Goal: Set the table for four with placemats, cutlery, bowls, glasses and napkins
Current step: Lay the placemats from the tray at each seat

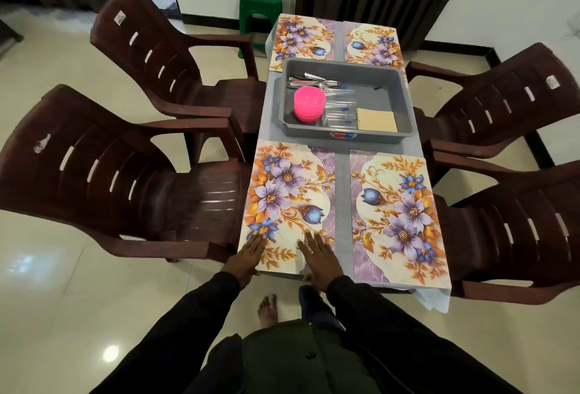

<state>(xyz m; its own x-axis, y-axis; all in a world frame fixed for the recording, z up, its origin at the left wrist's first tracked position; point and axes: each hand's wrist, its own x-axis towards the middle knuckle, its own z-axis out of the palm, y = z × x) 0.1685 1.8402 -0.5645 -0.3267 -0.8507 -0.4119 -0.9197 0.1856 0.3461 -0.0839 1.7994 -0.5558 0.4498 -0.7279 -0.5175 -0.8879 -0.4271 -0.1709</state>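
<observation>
A: Where are the hands?

B: Lower centre of the frame. The left hand (248,257) and right hand (318,260) both lie flat on the near edge of the floral rectangular near-left placemat (288,192), fingers straight and slightly apart. I'd say they are pressing it square with the edge of the grey table (342,205).

A: The other mats?

B: A matching near-right placemat (398,214) lies beside it. The far-left placemat (301,39) and far-right placemat (372,45) sit at upper centre.

A: Everything else?

B: In the grey plastic tray (405,101) at centre: stacked pink plastic bowls (309,104), clear glasses (340,111) lying down, beige folded napkins (376,120) and steel cutlery (314,81). They are probably grouped there for easy reach, and none is laid out yet.
</observation>
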